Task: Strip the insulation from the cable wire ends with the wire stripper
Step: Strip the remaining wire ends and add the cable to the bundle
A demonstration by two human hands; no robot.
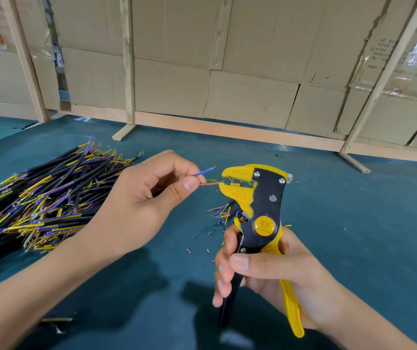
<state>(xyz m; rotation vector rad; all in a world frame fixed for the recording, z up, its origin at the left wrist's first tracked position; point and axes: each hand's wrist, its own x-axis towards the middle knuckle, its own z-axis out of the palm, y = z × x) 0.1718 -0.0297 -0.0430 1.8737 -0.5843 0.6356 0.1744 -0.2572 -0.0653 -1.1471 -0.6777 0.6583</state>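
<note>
Teal table [354,223]: cable pile [40,198], insulation scraps [197,246].

A: What does the wire stripper [260,218] look like?

B: Yellow and black, held upright above the teal surface, head at the top pointing left, handles angled down. A round yellow label sits at its pivot.

A: And the wires?

B: A reddish wire end [210,183] reaches level into the mouth of the stripper's head. A blue wire end [203,172] just above it tilts up and right, bare strands at its tip. A short green-yellow end [211,181] lies between them.

A: Any others?

B: A big heap of black cables [43,200] with yellow, blue and reddish ends lies at the left.
</note>
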